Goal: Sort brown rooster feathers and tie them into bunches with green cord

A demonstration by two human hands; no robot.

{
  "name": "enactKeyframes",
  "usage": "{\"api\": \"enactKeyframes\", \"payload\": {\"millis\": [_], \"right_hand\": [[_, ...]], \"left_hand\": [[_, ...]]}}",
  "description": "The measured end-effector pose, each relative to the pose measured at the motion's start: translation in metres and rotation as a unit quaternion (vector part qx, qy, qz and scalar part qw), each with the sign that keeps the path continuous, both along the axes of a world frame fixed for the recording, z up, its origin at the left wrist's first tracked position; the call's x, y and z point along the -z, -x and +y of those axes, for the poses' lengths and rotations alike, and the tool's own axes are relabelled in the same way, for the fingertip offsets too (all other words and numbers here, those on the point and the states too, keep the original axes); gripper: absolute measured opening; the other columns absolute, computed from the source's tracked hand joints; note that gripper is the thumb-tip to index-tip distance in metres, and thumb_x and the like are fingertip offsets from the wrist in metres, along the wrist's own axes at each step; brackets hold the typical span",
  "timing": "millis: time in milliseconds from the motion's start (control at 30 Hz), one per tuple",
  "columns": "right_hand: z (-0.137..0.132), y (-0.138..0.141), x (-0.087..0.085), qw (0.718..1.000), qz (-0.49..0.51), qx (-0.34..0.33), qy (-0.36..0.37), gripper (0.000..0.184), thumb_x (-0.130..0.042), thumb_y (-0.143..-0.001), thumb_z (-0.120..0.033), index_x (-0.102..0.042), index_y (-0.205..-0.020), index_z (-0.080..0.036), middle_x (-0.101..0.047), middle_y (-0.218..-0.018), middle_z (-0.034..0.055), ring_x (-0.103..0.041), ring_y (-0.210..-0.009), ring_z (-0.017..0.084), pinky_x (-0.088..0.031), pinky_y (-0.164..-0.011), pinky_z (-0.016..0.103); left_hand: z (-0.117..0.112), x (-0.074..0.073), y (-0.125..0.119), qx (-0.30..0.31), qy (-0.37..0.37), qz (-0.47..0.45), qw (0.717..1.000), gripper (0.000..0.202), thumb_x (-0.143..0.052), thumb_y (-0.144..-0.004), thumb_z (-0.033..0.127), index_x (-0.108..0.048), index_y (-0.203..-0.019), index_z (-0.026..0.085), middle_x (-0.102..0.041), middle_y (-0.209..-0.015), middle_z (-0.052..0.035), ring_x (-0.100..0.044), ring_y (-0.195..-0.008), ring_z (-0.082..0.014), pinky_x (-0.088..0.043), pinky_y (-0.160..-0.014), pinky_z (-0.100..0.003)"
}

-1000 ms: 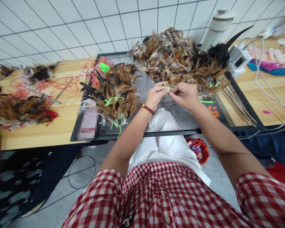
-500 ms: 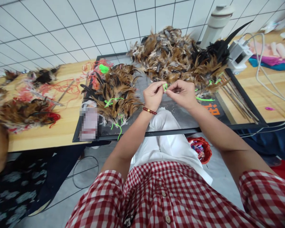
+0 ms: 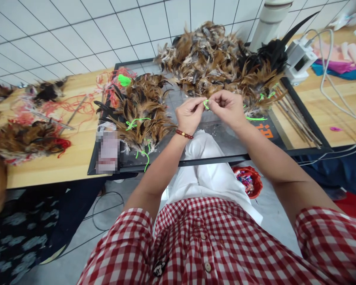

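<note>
A: Hands now?
B: Left hand (image 3: 190, 115) and right hand (image 3: 228, 107) meet fingertip to fingertip above the black tray (image 3: 302, 152) on the desk (image 3: 62, 158). Both grips pinched closed on one short green cord (image 3: 206, 104), held between them.
A: Around them?
B: Loose feather pile (image 3: 207, 59) just far of the hands. Tied feather bundle (image 3: 141, 118) to the left, beside the left wrist.

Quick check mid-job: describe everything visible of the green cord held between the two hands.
The green cord is a thin, bright neon strand, plastic-looking. Only a short curved bit shows, bent like a small loop between the left hand and right hand, whose fingers pinch it from both sides. It is held above the black-framed tray, near the feather pile. Its ends are hidden.
</note>
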State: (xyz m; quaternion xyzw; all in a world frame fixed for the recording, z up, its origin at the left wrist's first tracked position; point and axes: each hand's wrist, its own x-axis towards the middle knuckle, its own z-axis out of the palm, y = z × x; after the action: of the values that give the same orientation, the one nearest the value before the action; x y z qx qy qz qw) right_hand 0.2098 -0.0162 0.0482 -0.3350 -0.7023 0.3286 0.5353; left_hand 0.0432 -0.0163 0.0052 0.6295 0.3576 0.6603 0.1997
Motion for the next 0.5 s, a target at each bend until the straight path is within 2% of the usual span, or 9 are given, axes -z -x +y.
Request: {"api": "enactKeyframes", "payload": {"millis": [167,300,400,500], "right_hand": [[0.011,-0.008,0.009,0.997,-0.053,0.035,-0.043,0.045,-0.063,-0.097,-0.069,-0.068,-0.092,-0.025,-0.061,-0.078,0.0027,-0.062,-0.074,0.019,-0.056,-0.067,0.036],[0.012,-0.010,0.010,0.991,-0.094,0.055,-0.074,0.050,-0.054,-0.100,-0.075,-0.068,-0.102,-0.027,-0.063,-0.081,0.0037,-0.063,-0.075,0.020,-0.059,-0.071,0.039],[0.006,-0.007,0.005,0.993,-0.090,0.035,-0.062,0.053,-0.057,-0.096,-0.078,-0.068,-0.113,-0.029,-0.066,-0.088,0.0037,-0.065,-0.076,0.019,-0.059,-0.070,0.038],[-0.002,-0.004,-0.002,0.994,-0.089,0.014,-0.057,0.051,-0.061,-0.095,-0.076,-0.072,-0.106,-0.028,-0.070,-0.092,0.0049,-0.068,-0.082,0.021,-0.059,-0.075,0.039]], "left_hand": [[-0.002,-0.004,0.000,0.027,0.075,-0.028,0.996,0.024,-0.076,-0.093,0.051,-0.085,-0.098,0.030,-0.082,-0.095,-0.0022,-0.078,-0.090,-0.0165,-0.066,-0.085,-0.033],[-0.002,-0.010,0.002,0.022,0.137,-0.061,0.988,0.017,-0.075,-0.095,0.046,-0.084,-0.099,0.032,-0.080,-0.095,-0.0011,-0.078,-0.098,-0.0179,-0.066,-0.087,-0.035],[-0.004,-0.014,0.003,0.018,0.140,-0.062,0.988,0.020,-0.077,-0.093,0.050,-0.084,-0.096,0.031,-0.079,-0.095,-0.0008,-0.078,-0.100,-0.0186,-0.067,-0.085,-0.035],[-0.007,-0.016,0.002,0.030,0.139,-0.043,0.989,0.030,-0.079,-0.088,0.059,-0.084,-0.093,0.030,-0.079,-0.093,-0.0015,-0.078,-0.098,-0.0188,-0.067,-0.082,-0.034]]}}
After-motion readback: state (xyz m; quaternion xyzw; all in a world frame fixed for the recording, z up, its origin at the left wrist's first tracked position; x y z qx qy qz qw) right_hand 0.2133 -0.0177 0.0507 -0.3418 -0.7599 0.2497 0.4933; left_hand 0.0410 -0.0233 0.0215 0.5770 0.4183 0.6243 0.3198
